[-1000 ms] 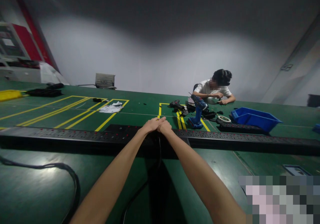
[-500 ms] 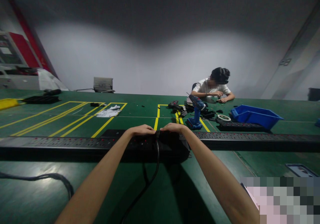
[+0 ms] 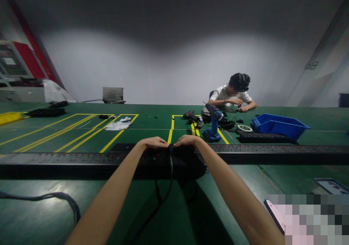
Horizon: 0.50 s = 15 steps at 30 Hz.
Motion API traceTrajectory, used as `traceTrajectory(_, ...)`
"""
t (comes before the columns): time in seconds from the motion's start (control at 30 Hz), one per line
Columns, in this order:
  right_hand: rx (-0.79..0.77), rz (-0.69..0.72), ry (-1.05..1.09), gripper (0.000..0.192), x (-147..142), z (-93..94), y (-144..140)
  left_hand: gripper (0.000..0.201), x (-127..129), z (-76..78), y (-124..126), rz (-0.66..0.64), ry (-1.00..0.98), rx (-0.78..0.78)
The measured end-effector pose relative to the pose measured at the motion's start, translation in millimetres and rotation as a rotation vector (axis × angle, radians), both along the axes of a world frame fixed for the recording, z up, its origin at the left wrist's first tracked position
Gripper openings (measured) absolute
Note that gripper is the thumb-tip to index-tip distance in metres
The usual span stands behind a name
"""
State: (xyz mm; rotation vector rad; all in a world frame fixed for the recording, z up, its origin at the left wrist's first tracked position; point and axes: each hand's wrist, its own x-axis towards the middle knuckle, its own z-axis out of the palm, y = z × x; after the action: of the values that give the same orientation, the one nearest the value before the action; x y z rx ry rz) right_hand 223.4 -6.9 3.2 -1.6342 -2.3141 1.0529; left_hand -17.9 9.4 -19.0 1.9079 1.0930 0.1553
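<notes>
Green covers the whole tabletop [image 3: 152, 123], marked out with yellow tape lines, under a dim grey wall. Across it, side to side, lies a long black power strip [image 3: 81, 158] with rows of sockets and small red lights. Both of the person's arms reach forward to its middle. The left hand [image 3: 154, 142] rests palm down on top of the strip, fingers curled over its far edge; the right hand [image 3: 188, 140] sits just beside it in the same way, fingertips nearly meeting the left's. Between the two hands a black cable [image 3: 166, 190] drops from the strip toward the near edge. Farther off, a seated co-worker [image 3: 231, 95] works by a blue drill [image 3: 214, 121] and a blue bin [image 3: 279, 125].
</notes>
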Motion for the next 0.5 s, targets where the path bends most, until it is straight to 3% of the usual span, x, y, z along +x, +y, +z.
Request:
traceTrajectory(0.33, -0.080, -0.017, -0.005, 0.042, -0.1, 2.4, 1.3, 0.063, -2.4, -1.5, 1.5, -0.008, 0.023, 0.016)
traceTrajectory(0.5, -0.022, -0.068, 0.001, 0.037, -4.3, 0.8, -0.7, 0.054, 1.2, 0.0, -0.5, 0.074, -0.009, 0.006)
